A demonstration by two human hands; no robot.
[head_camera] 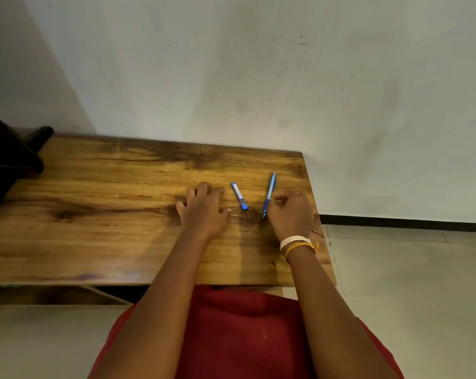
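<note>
Blue pen [269, 192] is seen lying near the right end of the wooden table [94, 228], its tip pointed toward the person and its far end angled slightly to the right. Its lower barrel is pinched between the curled thumb and forefinger of the right hand [291, 212], whose heel is rested on the tabletop. Just to the left of the pen, and apart from it, a blue cap [239, 196] is laid flat at an opposite slant. The left hand [204, 209] is spread palm down beside the cap, relaxed, with nothing held. White and yellow bangles [297, 242] are worn on the right wrist. A red garment [245, 337] is seen below the near table edge, a pale wall [258, 77] behind the table, and a dark object [10, 154] at the left end.
</note>
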